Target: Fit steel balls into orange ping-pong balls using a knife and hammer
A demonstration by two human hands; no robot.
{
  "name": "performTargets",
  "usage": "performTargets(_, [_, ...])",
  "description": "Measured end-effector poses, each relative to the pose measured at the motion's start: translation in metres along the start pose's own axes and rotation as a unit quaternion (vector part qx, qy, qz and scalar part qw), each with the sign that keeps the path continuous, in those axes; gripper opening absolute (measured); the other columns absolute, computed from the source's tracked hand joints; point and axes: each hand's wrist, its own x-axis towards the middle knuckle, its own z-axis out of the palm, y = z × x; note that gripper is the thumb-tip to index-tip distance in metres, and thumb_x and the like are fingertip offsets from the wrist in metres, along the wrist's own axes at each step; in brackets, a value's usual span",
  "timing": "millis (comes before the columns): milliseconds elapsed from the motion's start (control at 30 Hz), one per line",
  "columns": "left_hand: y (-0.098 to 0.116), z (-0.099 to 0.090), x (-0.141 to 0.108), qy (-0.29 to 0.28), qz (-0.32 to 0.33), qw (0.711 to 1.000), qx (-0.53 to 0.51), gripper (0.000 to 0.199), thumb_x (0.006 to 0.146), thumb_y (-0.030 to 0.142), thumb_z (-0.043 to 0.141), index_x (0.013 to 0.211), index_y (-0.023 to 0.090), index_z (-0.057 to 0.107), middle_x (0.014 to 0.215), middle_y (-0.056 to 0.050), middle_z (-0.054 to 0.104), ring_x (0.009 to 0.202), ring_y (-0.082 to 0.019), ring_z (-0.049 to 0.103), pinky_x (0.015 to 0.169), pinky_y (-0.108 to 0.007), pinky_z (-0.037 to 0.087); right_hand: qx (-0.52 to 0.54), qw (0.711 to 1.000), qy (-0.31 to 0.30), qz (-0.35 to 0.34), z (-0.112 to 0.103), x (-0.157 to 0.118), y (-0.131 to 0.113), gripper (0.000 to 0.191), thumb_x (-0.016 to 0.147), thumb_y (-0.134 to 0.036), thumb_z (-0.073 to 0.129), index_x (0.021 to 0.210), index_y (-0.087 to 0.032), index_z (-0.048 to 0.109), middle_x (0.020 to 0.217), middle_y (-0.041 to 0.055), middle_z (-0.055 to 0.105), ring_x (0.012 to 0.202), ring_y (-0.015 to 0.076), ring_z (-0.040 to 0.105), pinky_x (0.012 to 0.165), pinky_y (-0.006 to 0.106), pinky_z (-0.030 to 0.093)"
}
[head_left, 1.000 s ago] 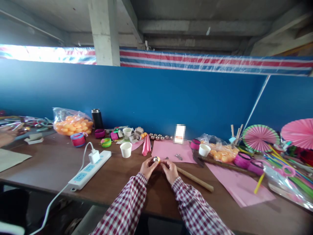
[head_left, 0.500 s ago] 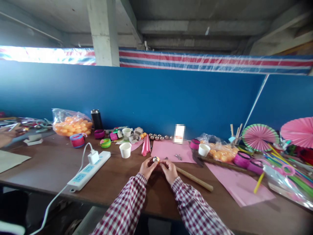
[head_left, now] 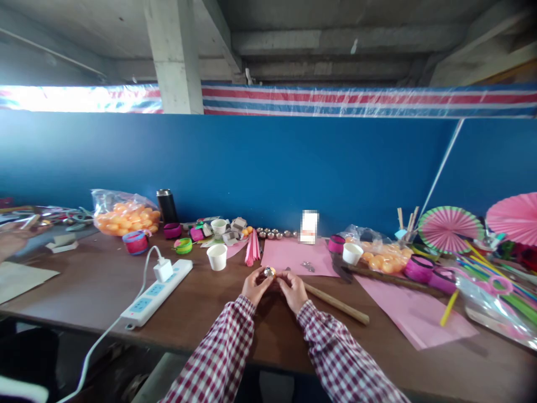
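Between the fingertips of my left hand (head_left: 255,286) is a small shiny silver ball (head_left: 268,272) with an orange part on its right side. My right hand (head_left: 293,290) is beside it, thumb and fingertips pinched together near the orange part; whatever they hold is too small to make out. Both hands are just above the brown table (head_left: 277,347). Behind them lies a pink sheet (head_left: 289,256) with small metal pieces (head_left: 308,266) on it. A wooden stick (head_left: 338,304) runs to the right of my right hand.
A white power strip (head_left: 159,294) and a paper cup (head_left: 217,257) stand left. Orange balls fill a bag (head_left: 126,217) at the back left. On the right are another cup (head_left: 352,253), pink paper (head_left: 415,313) and paper fans (head_left: 451,229). Another person's hand (head_left: 17,238) shows far left.
The view has shifted slightly, so the table items sit a little further right. My hands keep nearly the same pose around the silver and orange ball.
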Motion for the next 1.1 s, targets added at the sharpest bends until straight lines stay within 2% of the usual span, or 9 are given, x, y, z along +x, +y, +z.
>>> performTargets(267, [-0.002,-0.001,0.0,-0.007,-0.004,1.0,-0.011,0.053,0.054,0.025,0.07,0.103,0.011,0.055,0.092,-0.01,0.065,0.084,-0.021,0.061,0.08,-0.035,0.046,0.028,0.999,-0.007,0.014,0.0,0.0,0.002,0.027,0.066,-0.04,0.057,0.079,-0.016,0.059,0.07,0.005,0.065,0.057,0.0163,0.058,0.048,0.025,0.045])
performTargets(567, [-0.003,-0.001,0.0,-0.015,0.002,1.0,-0.022,0.055,0.057,0.027,0.068,0.107,0.011,0.053,0.094,-0.011,0.064,0.086,-0.021,0.06,0.08,-0.037,0.046,0.015,1.0,0.014,-0.008,-0.004,0.0,0.0,0.018,0.065,-0.034,0.06,0.069,-0.016,0.06,0.068,0.0022,0.062,0.063,0.0152,0.056,0.064,0.028,0.046])
performTargets(667, [0.002,0.0,-0.003,-0.019,0.015,1.0,-0.01,0.059,0.059,0.028,0.067,0.113,0.013,0.049,0.093,-0.009,0.064,0.086,-0.021,0.06,0.079,-0.035,0.047,0.021,1.0,0.011,-0.006,-0.004,0.001,0.002,0.021,0.064,-0.035,0.06,0.071,-0.016,0.06,0.068,0.0023,0.062,0.062,0.0148,0.056,0.062,0.028,0.046])
performTargets(800, [0.006,0.001,-0.004,-0.035,0.018,0.999,-0.007,0.055,0.06,0.03,0.066,0.111,0.013,0.052,0.096,-0.009,0.063,0.09,-0.021,0.058,0.081,-0.035,0.046,0.034,0.999,0.008,0.003,-0.003,0.001,0.004,0.025,0.065,-0.039,0.06,0.074,-0.015,0.059,0.066,0.0027,0.063,0.059,0.0147,0.056,0.058,0.027,0.046])
performTargets(1100, [0.003,0.001,-0.002,-0.043,0.0,0.998,-0.036,0.06,0.054,0.023,0.07,0.11,0.013,0.052,0.091,-0.008,0.065,0.087,-0.022,0.059,0.081,-0.038,0.046,0.036,0.999,0.016,0.004,-0.005,0.002,0.001,0.027,0.062,-0.042,0.061,0.068,-0.016,0.059,0.066,0.0015,0.062,0.062,0.0143,0.055,0.062,0.027,0.045])
